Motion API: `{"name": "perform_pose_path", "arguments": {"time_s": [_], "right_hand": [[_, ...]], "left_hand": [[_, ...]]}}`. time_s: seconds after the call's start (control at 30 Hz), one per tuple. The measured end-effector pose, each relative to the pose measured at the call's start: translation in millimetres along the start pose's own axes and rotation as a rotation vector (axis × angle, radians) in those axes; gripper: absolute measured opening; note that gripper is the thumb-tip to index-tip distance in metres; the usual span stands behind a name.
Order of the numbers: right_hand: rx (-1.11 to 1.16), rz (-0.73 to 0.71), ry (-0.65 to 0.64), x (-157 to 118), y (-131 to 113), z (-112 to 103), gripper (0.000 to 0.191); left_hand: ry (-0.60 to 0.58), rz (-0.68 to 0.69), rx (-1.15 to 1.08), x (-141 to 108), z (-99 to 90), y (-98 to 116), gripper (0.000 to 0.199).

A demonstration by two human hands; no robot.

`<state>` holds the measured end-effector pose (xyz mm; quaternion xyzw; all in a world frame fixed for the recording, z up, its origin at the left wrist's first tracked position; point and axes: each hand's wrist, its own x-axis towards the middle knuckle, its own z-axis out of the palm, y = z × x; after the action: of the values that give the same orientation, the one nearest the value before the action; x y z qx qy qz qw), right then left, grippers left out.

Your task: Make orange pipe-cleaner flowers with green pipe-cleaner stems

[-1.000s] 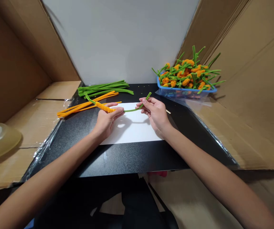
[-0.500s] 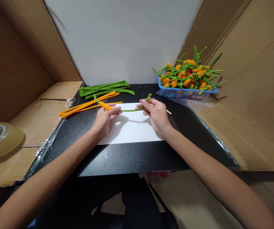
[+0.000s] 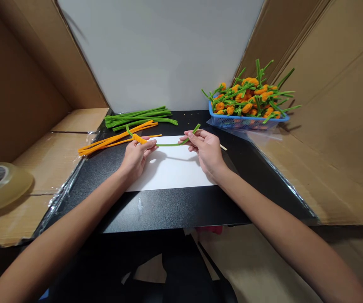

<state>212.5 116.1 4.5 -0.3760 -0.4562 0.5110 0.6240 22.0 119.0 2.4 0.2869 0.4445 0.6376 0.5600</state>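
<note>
The left hand [image 3: 136, 158] and right hand [image 3: 207, 150] hold a green pipe cleaner [image 3: 169, 144] between them, bowed in a shallow curve above a white sheet of paper [image 3: 169, 168]. The left hand pinches it at an orange coil [image 3: 139, 139] wound around the stem near its left end. The right hand's fingertips [image 3: 188, 138] grip it near the other end, which sticks up toward the far side. The sheet lies on a black counter [image 3: 175, 210]. Left of the sheet lie loose orange pipe cleaners [image 3: 105, 141], with a bundle of green ones [image 3: 137, 117] beyond them. At far right, a blue basket [image 3: 247, 123] is heaped with orange pipe-cleaner buds on green stems [image 3: 247, 99]. A wooden stick [image 3: 223, 147] shows just beyond the right hand. A tape roll [image 3: 1, 187] sits on cardboard [image 3: 52, 168] left of the counter.
</note>
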Motion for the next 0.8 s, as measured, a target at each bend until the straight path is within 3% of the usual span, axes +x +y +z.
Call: {"name": "perform_pose_path", "arguments": {"time_s": [0.8], "right_hand": [[-0.052,-0.006,0.014,0,-3,-1,0.015]], "left_hand": [[0.062,0.002,-0.022,11,-7.9,1,0.019]]}}
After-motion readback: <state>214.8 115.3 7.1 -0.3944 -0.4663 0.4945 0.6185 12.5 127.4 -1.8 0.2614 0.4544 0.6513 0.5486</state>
